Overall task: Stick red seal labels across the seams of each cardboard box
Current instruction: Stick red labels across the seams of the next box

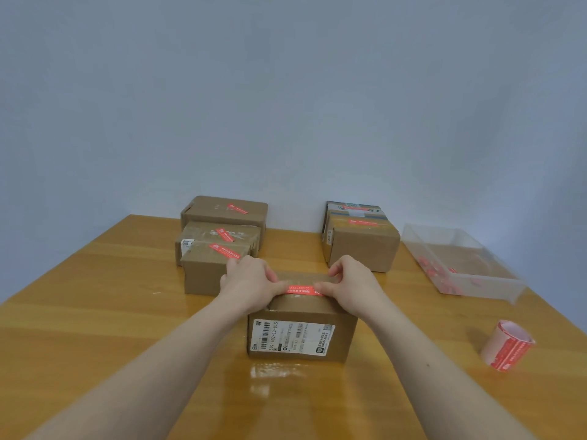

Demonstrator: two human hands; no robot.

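A cardboard box [301, 338] with a white shipping label on its front stands at the table's middle. A red seal label [301, 289] lies stretched across the box's top, over the seam. My left hand [251, 279] pinches the label's left end between thumb and curled fingers. My right hand [351, 282] pinches the right end the same way. Both hands sit low on the box top; whether the label touches the cardboard fully is unclear.
Three stacked boxes [219, 246] at the back left and a taller box [362, 239] at the back right carry red labels. A clear plastic bin [460, 265] holds red scraps at the right. A roll of red labels [508, 346] lies near the right edge of the wooden table [95, 312].
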